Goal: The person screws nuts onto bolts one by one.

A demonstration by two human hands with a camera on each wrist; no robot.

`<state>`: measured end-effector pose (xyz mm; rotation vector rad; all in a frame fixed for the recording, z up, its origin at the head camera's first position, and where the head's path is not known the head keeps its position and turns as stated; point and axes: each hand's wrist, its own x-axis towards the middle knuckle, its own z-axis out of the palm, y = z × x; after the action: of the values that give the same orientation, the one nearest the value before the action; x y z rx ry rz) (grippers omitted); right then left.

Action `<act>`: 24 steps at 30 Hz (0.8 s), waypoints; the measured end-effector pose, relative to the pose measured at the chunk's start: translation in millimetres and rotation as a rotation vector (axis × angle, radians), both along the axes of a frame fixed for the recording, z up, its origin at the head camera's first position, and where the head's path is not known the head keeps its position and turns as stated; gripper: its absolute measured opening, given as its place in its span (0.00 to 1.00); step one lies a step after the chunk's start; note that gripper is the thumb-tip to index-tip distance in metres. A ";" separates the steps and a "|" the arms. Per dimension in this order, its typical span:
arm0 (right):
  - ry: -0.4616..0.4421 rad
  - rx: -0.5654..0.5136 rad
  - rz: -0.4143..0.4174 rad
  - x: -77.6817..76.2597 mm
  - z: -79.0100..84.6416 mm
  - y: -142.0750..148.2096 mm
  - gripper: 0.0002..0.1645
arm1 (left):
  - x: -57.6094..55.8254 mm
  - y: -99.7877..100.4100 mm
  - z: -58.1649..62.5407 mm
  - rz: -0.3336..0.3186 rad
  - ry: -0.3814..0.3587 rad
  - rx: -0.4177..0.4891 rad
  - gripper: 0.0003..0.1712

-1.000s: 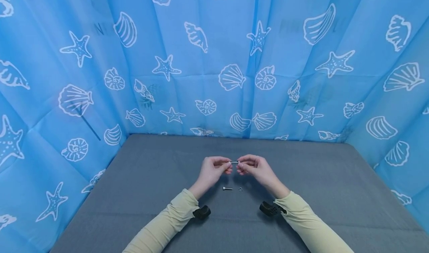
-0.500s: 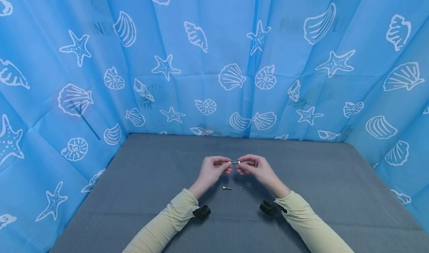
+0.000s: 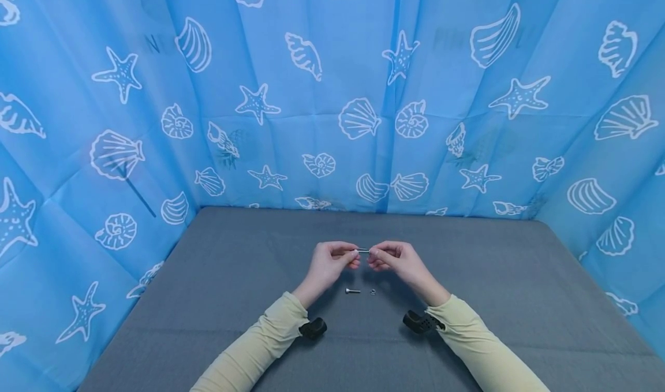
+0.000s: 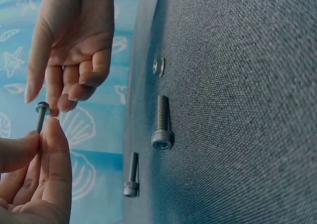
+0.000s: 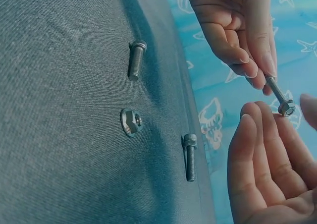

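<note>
My left hand [image 3: 332, 259] pinches the shank of a bolt [image 5: 277, 90] between thumb and fingers, seen also in the left wrist view. A flanged hex nut [image 5: 286, 108] sits at the bolt's right end. Around that nut is my right hand [image 3: 399, 260], its fingers extended. In the right wrist view the right thumb [image 5: 309, 109] stands apart from the nut, while a fingertip lies close under it; whether it touches, I cannot tell. Below the hands, a socket-head bolt [image 3: 352, 291] and a loose flange nut [image 3: 373, 292] lie on the grey cloth.
Another bolt [image 4: 132, 174] lies farther back on the grey table [image 3: 249, 276], with a stepped collar by its head. Blue curtains [image 3: 322, 120] with white shell prints surround the table. Each wrist carries a black camera [image 3: 313, 328].
My right fingers shift slightly at the nut end of the bolt, hiding the nut that showed in the head view earlier. The left hand and the things on the table stay put.
</note>
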<state>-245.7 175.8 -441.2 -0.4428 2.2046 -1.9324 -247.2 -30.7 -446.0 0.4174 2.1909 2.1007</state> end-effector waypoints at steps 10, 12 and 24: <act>0.014 -0.057 0.018 1.5 -0.3 1.9 0.22 | 5.7 -1.1 10.2 -0.048 -0.021 0.026 0.12; 0.010 -0.054 0.002 1.9 0.7 1.5 0.22 | 9.8 -1.5 17.0 -0.058 -0.012 0.026 0.13; -0.009 0.027 -0.003 2.1 1.1 -0.2 0.24 | 17.9 -0.3 24.1 -0.041 0.008 0.043 0.12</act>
<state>-243.6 175.6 -440.2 -0.4257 2.2243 -1.8996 -229.3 -31.0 -421.9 0.4710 2.1253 2.1318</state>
